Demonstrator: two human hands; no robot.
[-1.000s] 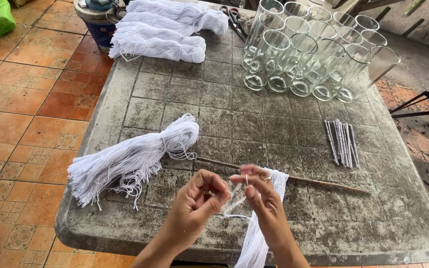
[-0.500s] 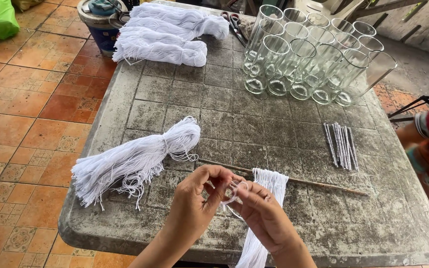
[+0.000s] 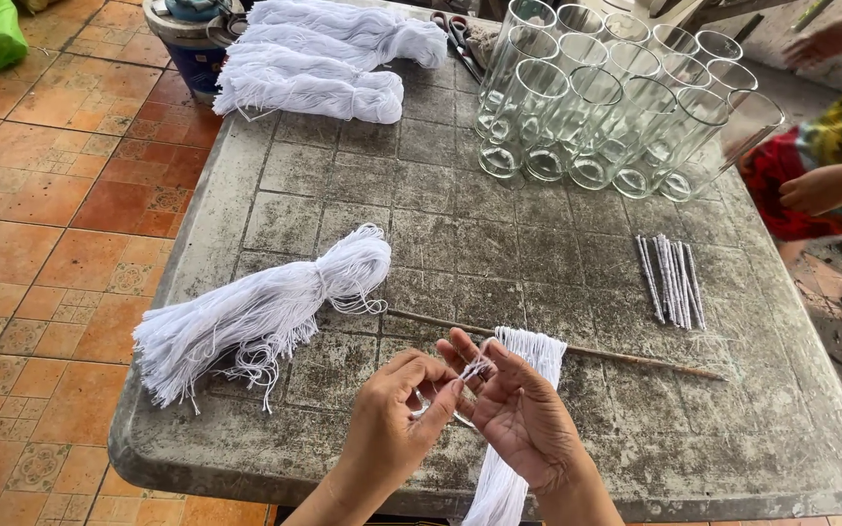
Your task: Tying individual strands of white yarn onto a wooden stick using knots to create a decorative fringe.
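Pinching a thin white string between thumb and fingertips, the left hand [image 3: 397,429] meets the right hand [image 3: 523,414] just above the near edge of the tabletop [image 3: 557,244], and the right hand's fingers curl around the same strand. That strand belongs to a flat hank of white strings [image 3: 528,356] draped over a thin brown stick [image 3: 626,358]; the strings lie side by side, fine and matte, and hang down past the tabletop's edge behind the right wrist. The stick lies across the near part of the tabletop, which is grey stone scored into square tiles and blotched dark. To the left rests a loose, frayed bundle of white string [image 3: 265,307], tied near one end. Two more white skeins [image 3: 324,58] lie at the far left corner. A cluster of tall clear glass cylinders [image 3: 616,97], about a dozen, stands at the far right, with scissors [image 3: 460,39] beside them. A small row of thin pale sticks [image 3: 669,281] lies to the right. At the right edge, another person's arm [image 3: 830,185] and bright patterned clothing show.
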